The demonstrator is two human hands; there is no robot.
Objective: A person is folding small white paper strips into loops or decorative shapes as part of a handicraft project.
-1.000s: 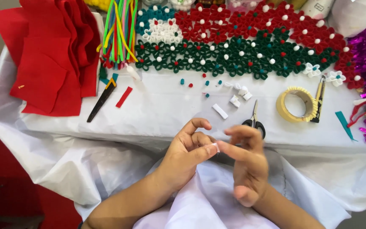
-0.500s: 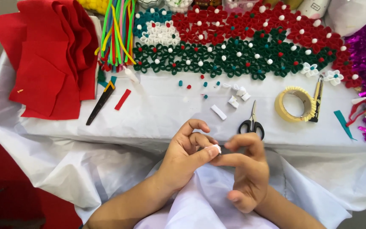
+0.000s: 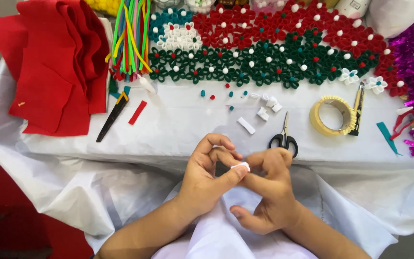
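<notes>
Just off the near edge of the worktop (image 3: 178, 139), over the person's lap, both hands meet around a small white felt piece (image 3: 241, 166). The left hand (image 3: 207, 177) presses its thumb up against the piece from below, and the right hand (image 3: 269, 192) pinches it from the other side, so both grips are narrow and closed on it. The piece sits between the two thumbs, touching both, with neither hand nearer than the other; its long axis cannot be told, since fingers hide most of it. Black-handled scissors (image 3: 285, 136) lie on the worktop just beyond the right hand, blades pointing toward the far edge.
</notes>
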